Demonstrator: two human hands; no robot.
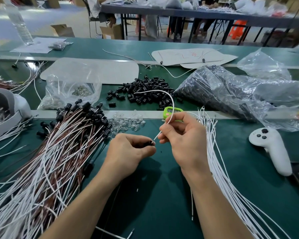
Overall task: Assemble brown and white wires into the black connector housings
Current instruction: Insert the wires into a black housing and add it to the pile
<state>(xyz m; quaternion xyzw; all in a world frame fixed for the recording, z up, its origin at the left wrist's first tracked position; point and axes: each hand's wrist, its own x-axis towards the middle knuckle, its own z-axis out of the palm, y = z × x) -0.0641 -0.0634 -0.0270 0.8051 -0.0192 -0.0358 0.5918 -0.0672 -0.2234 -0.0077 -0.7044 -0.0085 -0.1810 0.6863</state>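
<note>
My left hand (pixel 128 149) pinches a small black connector housing (pixel 149 143) above the green mat. My right hand (pixel 181 135) pinches a white wire (pixel 170 99) near its end, and the wire's metal tip sits at the housing's opening. The wire arcs up and back over a loose heap of black housings (pixel 145 90). A bundle of loose white wires (pixel 219 161) lies right of my right hand. A large pile of assembled brown and white wires with housings (pixel 55 152) fills the left side.
Small clear bulbs (pixel 128 123) are scattered ahead of my hands, beside a green counter (pixel 171 114). A white controller (pixel 271 149) lies at the right. Plastic bags of black parts (pixel 231 94) and clear parts (pixel 72 92) sit further back. A white headset (pixel 7 107) is at the left.
</note>
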